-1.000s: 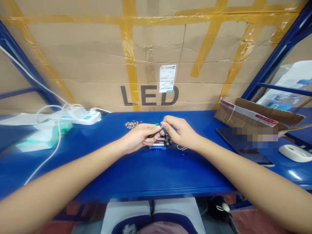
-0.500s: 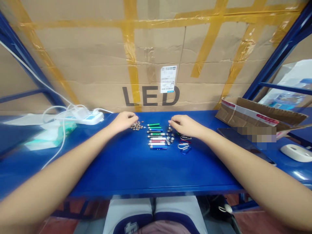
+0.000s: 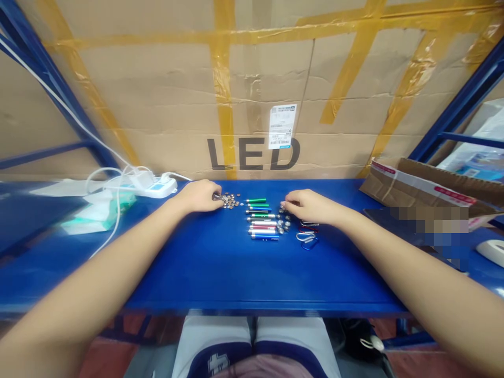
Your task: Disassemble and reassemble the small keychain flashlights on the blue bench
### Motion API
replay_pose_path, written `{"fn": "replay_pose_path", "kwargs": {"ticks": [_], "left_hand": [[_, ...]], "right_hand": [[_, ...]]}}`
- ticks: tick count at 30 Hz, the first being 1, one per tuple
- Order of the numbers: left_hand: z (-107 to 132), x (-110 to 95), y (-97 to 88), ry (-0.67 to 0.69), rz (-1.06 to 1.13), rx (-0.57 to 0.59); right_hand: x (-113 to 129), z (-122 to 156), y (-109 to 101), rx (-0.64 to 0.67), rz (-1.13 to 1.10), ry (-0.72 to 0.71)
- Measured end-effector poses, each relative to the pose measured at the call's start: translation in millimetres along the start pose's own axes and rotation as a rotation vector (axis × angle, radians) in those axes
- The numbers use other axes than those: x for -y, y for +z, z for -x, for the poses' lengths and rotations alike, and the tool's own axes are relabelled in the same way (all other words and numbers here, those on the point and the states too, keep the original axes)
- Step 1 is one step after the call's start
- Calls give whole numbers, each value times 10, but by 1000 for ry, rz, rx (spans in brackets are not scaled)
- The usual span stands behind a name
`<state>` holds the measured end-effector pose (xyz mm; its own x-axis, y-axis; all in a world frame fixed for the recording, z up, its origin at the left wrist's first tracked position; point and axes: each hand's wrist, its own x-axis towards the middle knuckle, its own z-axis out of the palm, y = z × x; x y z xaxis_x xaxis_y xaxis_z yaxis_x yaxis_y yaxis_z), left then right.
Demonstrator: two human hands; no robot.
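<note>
My left hand is at the left edge of a pile of small round metal pieces, fingers curled in. Something dark shows at its fingertips, too small to name. My right hand is pinched at the far end of a cluster of silver round caps; its fingertips hide what they touch. Between the hands lies a column of slim pen-like metal tubes, green, blue, black, white and red. Several carabiners, silver, red and blue, lie just below my right hand, partly covered by it.
A white power strip with cables and a green-white packet lie at the left. An open cardboard box stands at the right, with a white rounded device near it. A big taped carton backs the blue table.
The view has turned slightly left, so everything sits further right. My left hand has drawn back a little from the metal pile. My right fingertips have dropped closer to the silver caps.
</note>
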<state>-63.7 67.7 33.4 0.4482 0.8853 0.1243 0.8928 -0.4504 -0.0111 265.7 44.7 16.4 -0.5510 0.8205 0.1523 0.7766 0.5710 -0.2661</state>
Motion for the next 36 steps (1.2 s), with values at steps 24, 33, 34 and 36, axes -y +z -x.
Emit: {"fn": "replay_pose_path", "kwargs": {"ticks": [24,33,34,36], "left_hand": [[-55,-96,12,295,-348,-185],[-48,-80,30,228,-182,-100],[-45,-69,35,214,-157,-107],[-35,-53,26,194,-132,-150]], "right_hand": [[-1,23,-105,-5,13,64],[12,23,-94,15,30,67],[8,21,-90,18,34,65],[-5,18,-84,23,44,59]]}}
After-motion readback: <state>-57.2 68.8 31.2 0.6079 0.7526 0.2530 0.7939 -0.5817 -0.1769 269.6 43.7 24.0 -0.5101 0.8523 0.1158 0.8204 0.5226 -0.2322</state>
